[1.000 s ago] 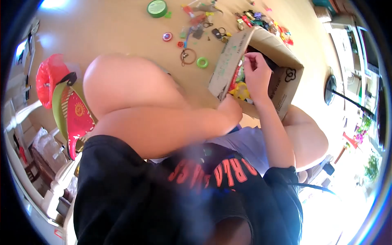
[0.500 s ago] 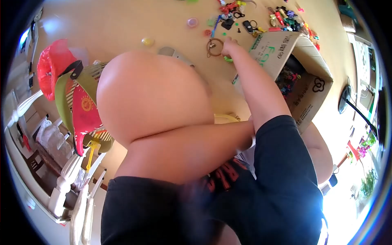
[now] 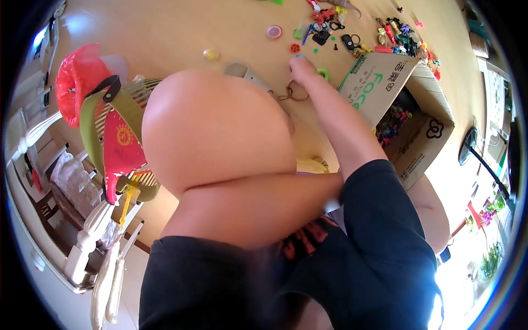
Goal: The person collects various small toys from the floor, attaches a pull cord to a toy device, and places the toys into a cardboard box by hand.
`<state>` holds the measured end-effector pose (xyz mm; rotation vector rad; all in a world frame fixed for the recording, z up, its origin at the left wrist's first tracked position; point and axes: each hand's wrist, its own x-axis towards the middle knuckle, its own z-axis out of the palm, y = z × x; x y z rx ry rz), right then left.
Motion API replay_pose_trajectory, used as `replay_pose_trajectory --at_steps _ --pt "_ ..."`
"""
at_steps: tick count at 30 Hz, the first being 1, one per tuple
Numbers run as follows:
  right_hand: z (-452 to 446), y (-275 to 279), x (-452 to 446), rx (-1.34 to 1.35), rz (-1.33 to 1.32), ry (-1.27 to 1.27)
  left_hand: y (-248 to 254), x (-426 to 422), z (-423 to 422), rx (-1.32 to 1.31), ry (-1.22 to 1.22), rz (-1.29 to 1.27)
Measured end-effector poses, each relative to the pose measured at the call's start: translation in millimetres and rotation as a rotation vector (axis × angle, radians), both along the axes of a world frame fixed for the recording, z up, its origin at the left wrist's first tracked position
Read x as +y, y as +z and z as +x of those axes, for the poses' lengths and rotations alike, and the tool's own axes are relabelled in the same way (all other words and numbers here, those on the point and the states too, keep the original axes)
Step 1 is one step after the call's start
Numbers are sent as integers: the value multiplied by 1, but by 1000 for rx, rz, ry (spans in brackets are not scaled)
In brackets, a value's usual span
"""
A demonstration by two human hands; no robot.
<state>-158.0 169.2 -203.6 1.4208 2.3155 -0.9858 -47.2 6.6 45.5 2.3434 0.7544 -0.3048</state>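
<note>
My right hand (image 3: 302, 70) reaches over the floor with its fingers closed on a thin brown ring (image 3: 295, 93), which hangs below them. A tiny blue spot shows at the fingertips; I cannot make out what it is. Just right of this hand lies a green ring (image 3: 323, 73), partly covered by it. My left forearm (image 3: 258, 206) crosses toward the cardboard box, and its hand is hidden behind my right arm. The open box (image 3: 421, 140) is tilted on its side, with small coloured toys (image 3: 391, 122) in it.
Small toys (image 3: 404, 41) lie scattered beyond the box. A red disc (image 3: 295, 48), a pink disc (image 3: 274, 32) and a yellow ball (image 3: 211, 54) are on the floor. A slatted basket (image 3: 93, 124) with red cloth stands at the left; a black-based stand (image 3: 468, 146) is at the right.
My right hand has left the box for the floor, and the brown ring has come toward me with it. My left hand, earlier at the box edge, is now hidden. The view has shifted.
</note>
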Motion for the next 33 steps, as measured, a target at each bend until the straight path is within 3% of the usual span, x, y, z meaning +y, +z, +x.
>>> replay_pose_trajectory --at_steps 5,8,14,16,18,20,23,29,33 --pt "22 25 26 64 -139 -74 -6 -1 0 0 -8 2" --pt "38 30 22 65 -46 -128 -6 -5 -1 2 -19 15" --pt "42 -15 -39 -26 77 279 -7 -12 -6 -3 -14 7" --pt "22 2 -48 -95 -132 -58 -6 -12 -6 -5 -6 -4" --pt "17 0 -50 -149 -169 -42 -6 -10 -6 -11 -4 -7" --pt "26 -13 -50 -182 -36 323 -6 -9 -6 -14 -4 -12" --pt "35 -28 -38 -15 -118 279 -6 -6 -7 -22 -12 -16" --pt "13 38 9 43 -310 21 -8 -2 -5 -33 -26 -22" --pt "10 76 34 296 -137 -17 -12 1 -8 -38 -37 -17"
